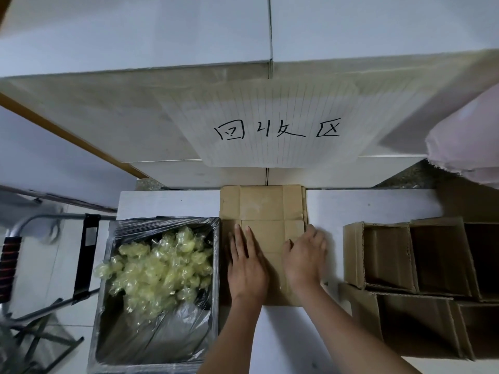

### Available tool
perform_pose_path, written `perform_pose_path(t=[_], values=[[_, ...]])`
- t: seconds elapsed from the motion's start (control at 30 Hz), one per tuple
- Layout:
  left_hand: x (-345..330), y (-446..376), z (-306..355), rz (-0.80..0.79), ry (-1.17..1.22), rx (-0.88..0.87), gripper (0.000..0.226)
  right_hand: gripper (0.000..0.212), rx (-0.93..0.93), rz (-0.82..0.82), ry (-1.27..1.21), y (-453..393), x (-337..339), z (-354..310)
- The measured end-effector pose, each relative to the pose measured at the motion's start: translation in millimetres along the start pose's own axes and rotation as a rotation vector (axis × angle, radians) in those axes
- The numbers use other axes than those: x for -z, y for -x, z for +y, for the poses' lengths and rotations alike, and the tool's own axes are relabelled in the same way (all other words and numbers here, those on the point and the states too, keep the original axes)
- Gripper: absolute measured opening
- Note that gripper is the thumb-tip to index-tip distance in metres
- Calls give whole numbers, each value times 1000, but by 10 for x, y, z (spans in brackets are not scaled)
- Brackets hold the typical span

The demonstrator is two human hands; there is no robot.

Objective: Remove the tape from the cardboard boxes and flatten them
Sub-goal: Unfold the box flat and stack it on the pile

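Flattened cardboard box (263, 211) lay on white table (372, 206) between plastic-lined bin (216, 265) of wadded tape (159, 263) and open boxes (421, 265); left hand (247, 261) pressed flat, fingers straight; right hand (306, 256) rested curled on its right edge.

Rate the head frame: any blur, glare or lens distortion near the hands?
Head view: strong wide-angle bowing, with the wall panels curving toward the edges. Motion blur smears the left margin around the folding chair. Light is soft and dim, with a bluish cast. The left hand and right hand on the flattened box are fairly sharp. There is mild sheen on the bin liner.
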State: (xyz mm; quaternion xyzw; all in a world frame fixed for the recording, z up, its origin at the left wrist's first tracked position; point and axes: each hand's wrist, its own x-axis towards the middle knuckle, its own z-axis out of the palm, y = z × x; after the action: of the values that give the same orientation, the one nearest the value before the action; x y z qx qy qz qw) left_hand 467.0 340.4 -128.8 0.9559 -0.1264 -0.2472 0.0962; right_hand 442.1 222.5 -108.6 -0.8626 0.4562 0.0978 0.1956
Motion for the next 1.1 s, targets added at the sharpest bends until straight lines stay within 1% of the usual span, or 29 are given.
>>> perform_pose_path(t=[0.07,0.13,0.2,0.37,0.53,0.6,0.67,0.77,0.87,0.97,1.03,1.1], values=[[-29,-73,-41,18,6,-49,67,65,219,18,98,25,-78,33],[-90,-156,-83,46,12,-106,66,71,424,-48,190,20,-202,55],[-154,-229,-119,73,19,-154,64,72,512,-118,261,3,-312,77],[-331,-316,-218,159,-54,-248,62,68,519,-63,291,-26,-507,187],[-404,-349,-250,228,4,-292,63,71,518,-8,259,-29,-576,221],[-397,-345,-253,226,-17,-291,63,71,520,-2,259,-22,-564,215],[-361,-340,-241,200,-45,-277,62,72,521,-20,258,-17,-530,197],[-234,-310,-204,74,-110,-230,63,70,511,-95,257,23,-401,168],[25,-231,-114,-2,-190,-181,66,75,494,-212,292,14,-171,66],[319,-12,9,-80,-235,-194,64,75,463,-311,311,2,168,-58],[510,163,99,-110,-202,-177,63,72,453,-319,306,46,425,-94],[678,325,191,-91,-169,-146,61,67,479,-292,351,130,673,-82]])
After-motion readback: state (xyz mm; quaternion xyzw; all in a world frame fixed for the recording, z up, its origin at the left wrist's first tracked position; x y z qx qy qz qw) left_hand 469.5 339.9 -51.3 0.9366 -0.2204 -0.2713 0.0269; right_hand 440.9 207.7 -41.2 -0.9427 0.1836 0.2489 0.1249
